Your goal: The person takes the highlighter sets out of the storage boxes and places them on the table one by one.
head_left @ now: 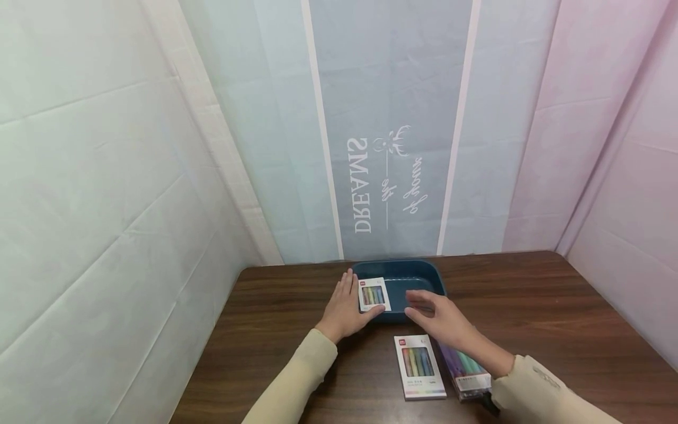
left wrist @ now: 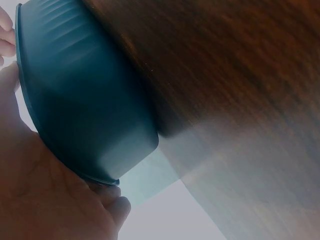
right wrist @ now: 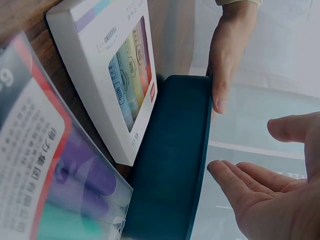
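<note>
Teal tray (head_left: 394,317) by the table's (head_left: 249,353) far edge, windowed pen box (head_left: 374,295) in its left end. I log left hand (head_left: 345,307) straight-fingered along the left rim, right hand (head_left: 441,319) wide, empty. Risk: a hard push could slide the tray past that edge.

The backdrop (head_left: 392,88) reads "DREAMS", "the", "of your"; the clear pack (right wrist: 70,170) bears "得力集团有限公司".
</note>
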`<state>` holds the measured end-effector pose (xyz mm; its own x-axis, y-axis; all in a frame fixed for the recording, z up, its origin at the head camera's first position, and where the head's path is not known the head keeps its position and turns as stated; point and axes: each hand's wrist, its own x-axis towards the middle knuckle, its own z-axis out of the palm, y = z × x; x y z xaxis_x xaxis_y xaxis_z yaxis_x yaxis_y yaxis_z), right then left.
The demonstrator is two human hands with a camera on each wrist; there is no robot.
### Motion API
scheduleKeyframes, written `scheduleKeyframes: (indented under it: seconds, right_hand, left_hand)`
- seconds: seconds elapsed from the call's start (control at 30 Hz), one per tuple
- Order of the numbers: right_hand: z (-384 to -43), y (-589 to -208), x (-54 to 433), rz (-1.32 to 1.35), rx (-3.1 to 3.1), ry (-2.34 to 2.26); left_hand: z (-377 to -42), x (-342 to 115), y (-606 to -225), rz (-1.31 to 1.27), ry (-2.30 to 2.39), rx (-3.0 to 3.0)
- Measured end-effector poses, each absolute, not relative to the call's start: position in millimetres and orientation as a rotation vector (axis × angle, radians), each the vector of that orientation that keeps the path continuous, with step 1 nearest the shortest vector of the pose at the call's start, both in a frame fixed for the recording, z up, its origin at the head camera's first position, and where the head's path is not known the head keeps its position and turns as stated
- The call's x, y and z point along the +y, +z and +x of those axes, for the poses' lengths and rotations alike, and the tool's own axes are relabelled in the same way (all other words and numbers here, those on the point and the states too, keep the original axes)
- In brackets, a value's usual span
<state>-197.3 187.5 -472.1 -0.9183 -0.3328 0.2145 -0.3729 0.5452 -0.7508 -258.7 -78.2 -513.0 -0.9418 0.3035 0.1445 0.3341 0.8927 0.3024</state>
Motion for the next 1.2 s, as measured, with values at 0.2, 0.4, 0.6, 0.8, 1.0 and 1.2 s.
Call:
scheduleKeyframes:
  seconds: [0.2, 0.4, 0.6, 0.8, 1.0, 1.2]
  right_hand:
    - [-208, -473, 186, 0.622, -2.713, 1.339]
    - [-220, -476, 185, 0.616, -2.707, 1.341]
    - [-231, -481, 183, 0.620, -2.681, 1.343]
    - [-239, -484, 180, 0.628, -2.686, 1.333]
    - [-248, -485, 176, 0.619, -2.719, 1.329]
    - [-257, -486, 171, 0.573, -2.768, 1.333]
  left_hand:
    - [-259, -78, -511, -0.502, -0.510, -2.969]
    - [-262, -77, -515, -0.493, -0.479, -2.990]
    - [-260, -78, -509, -0.495, -0.498, -2.975]
    - [-260, -78, -508, -0.487, -0.493, -2.982]
    - [-260, -79, -508, -0.504, -0.491, -2.985]
    - [-261, -79, -510, -0.515, -0.494, -2.960]
